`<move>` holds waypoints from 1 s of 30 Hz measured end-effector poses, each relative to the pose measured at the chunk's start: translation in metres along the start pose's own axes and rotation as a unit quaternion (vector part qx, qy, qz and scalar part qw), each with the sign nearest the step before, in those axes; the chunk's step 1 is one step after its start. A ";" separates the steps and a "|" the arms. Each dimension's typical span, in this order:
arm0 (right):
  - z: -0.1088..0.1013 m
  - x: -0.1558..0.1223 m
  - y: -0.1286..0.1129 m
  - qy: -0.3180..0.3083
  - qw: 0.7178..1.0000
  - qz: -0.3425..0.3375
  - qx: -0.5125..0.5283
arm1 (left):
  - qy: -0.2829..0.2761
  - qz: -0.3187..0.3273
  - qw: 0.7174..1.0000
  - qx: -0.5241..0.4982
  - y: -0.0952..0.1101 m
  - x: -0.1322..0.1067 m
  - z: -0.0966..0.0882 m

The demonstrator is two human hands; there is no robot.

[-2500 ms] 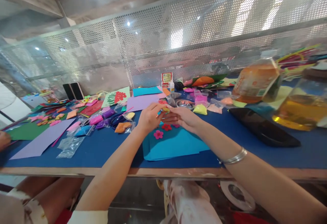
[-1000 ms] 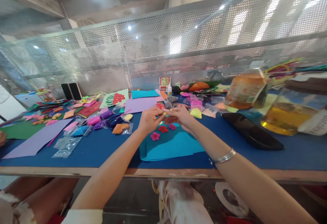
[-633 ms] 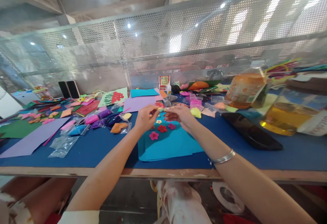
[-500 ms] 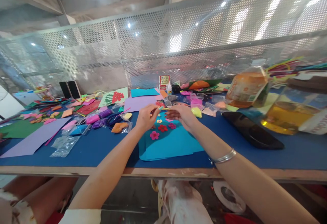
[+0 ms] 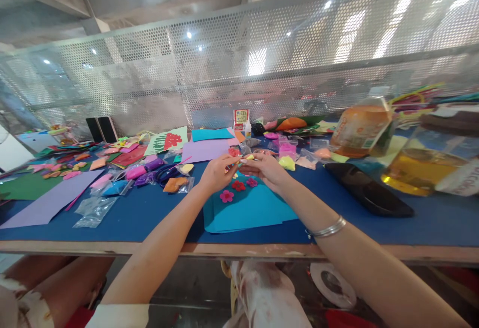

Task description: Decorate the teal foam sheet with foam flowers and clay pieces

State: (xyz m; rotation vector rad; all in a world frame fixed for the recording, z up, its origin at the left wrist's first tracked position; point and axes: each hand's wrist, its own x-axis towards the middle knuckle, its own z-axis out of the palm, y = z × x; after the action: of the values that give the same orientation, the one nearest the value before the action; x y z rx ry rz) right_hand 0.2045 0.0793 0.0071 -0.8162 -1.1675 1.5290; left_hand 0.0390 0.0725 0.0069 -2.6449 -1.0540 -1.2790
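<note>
Right hand [image 5: 267, 169]: fingers curled, small yellow bit [image 5: 250, 157] pinched at the tips. Left hand [image 5: 219, 172]: fingers bent, tips meeting the right fingers; couldn't tell if it gripped anything. Yellow bit sat at the fingertips, above the far part of the blue sheets [image 5: 254, 213]. Bracelet [image 5: 329, 228] on right wrist.

On the sheets, just below the hands: pink flower [image 5: 226, 196], red flower [image 5: 238, 186], magenta flower [image 5: 252, 182]. Anything under the fingers was hidden.

Left of the sheets: orange bag [image 5: 175, 185], blue bag [image 5: 115, 188], clear bag [image 5: 93, 213], then a lilac sheet [image 5: 52, 201] partly over a green sheet [image 5: 32, 187]. Beyond the hands: card [image 5: 166, 141] with red flower shapes, glue bottle [image 5: 248, 129] beside a small box [image 5: 240, 118]. Yellow bag [image 5: 287, 162] was near the right hand. Further right: shiny black object [image 5: 368, 188], bottle [image 5: 361, 127] of orange liquid, jar [image 5: 422, 168] with yellow liquid. Perforated panel [image 5: 220, 74] ran behind everything.
</note>
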 end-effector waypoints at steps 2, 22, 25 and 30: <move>0.000 0.000 0.000 0.002 1.000 -0.005 -0.008 | 0.009 0.001 1.000 0.004 0.001 0.001 -0.002; -0.007 0.007 -0.002 0.109 0.993 -0.002 0.046 | 0.046 -0.023 0.996 0.070 -0.009 0.000 -0.007; -0.005 0.006 -0.002 0.110 0.993 0.006 0.043 | 0.022 -0.002 0.997 0.068 -0.009 0.000 -0.006; -0.003 0.003 -0.007 0.105 0.991 0.016 0.077 | -0.027 0.012 0.997 0.073 -0.008 -0.001 -0.008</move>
State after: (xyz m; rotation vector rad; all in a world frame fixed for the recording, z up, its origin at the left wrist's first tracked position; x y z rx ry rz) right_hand 0.2085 0.0830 0.0125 -0.8721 -0.8755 1.4997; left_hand 0.0285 0.0758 0.0100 -2.5882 -1.0735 -1.0867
